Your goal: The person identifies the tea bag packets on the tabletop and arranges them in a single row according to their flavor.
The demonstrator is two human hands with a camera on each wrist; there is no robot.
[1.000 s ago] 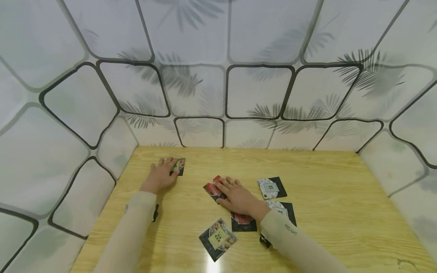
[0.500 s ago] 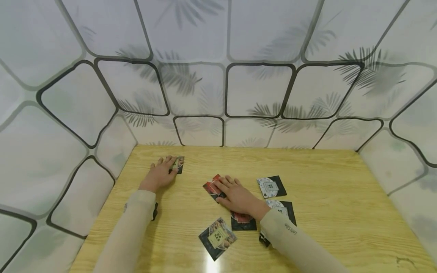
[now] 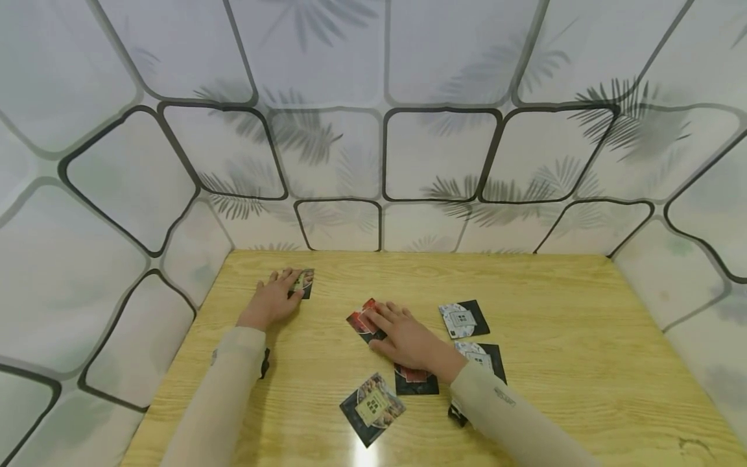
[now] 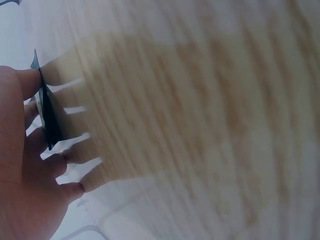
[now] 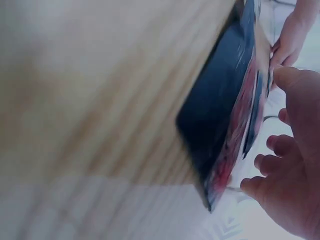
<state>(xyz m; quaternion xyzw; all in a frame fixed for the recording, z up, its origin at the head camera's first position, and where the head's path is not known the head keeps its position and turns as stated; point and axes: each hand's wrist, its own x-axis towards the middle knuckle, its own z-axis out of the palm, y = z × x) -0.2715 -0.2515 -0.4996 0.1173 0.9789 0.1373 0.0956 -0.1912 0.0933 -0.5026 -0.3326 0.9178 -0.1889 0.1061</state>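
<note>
- With twelve set towards the wall (image 3: pixel 428 227) and the right hand (image 3: pixel 408 340) as centre, the half-covered card (image 3: pixel 307 284) is found at ten o'clock, under the left hand (image 3: pixel 271 301); the far red card (image 3: pixel 361 326), between nine and ten, is partly overlaid by the right hand.
- Both hands are laid outspread, with fingers fairly straight and nothing gripped.
- Each card is probably best steadied by light, level pressure, so that its thin edges are not bent; the near red card (image 3: pixel 416 383), at six, is best spared any drag from the right wrist.
- Only in the head view are the yellow-labelled card (image 3: pixel 373 407) at seven and two white-and-black cards (image 3: pixel 461 322) near three clearly shown.
- In the wrist views, cards are seen almost edge-on, with dark parts exposed; whether the right fingertips are pressed down cannot be told.
</note>
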